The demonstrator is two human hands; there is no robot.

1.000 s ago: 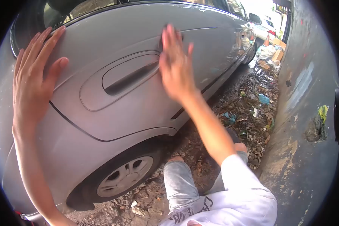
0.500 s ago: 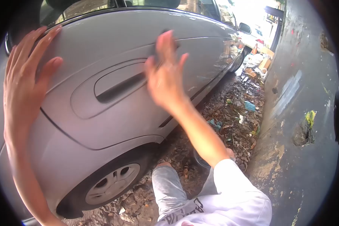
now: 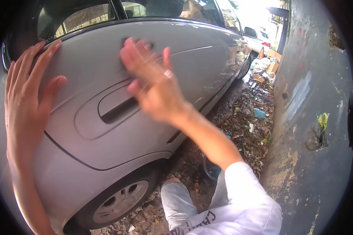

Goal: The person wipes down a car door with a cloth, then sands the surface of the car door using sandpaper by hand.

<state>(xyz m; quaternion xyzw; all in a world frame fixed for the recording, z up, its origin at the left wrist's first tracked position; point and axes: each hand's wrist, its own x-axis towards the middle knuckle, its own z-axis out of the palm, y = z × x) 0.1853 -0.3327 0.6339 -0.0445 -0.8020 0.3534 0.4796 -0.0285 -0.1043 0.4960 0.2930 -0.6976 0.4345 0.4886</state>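
Observation:
The silver car point(image 3: 106, 160) fills the left and middle of the view, its door handle point(image 3: 121, 111) just below my right hand. My left hand point(image 3: 29, 94) lies flat on the car's body, fingers stretched up to the window's lower edge, holding nothing. Blurred by motion, my right hand point(image 3: 151, 82) presses against the door panel above the handle. A small dark pad point(image 3: 151, 44) shows past its fingers, mostly covered by the hand, so its exact kind is unclear.
A rough grey wall point(image 3: 302, 129) runs along the right. Between it and the car lies ground strewn with leaves and litter point(image 3: 251, 121). A bucket point(image 3: 211, 168) stands by my legs, partly hidden by my arm. Cardboard and bags point(image 3: 264, 64) and an orange cone point(image 3: 261, 53) are farther off.
My right hand has moved left along the door panel with the dark pad beneath it. My left hand stays against the car. The view has shifted slightly.

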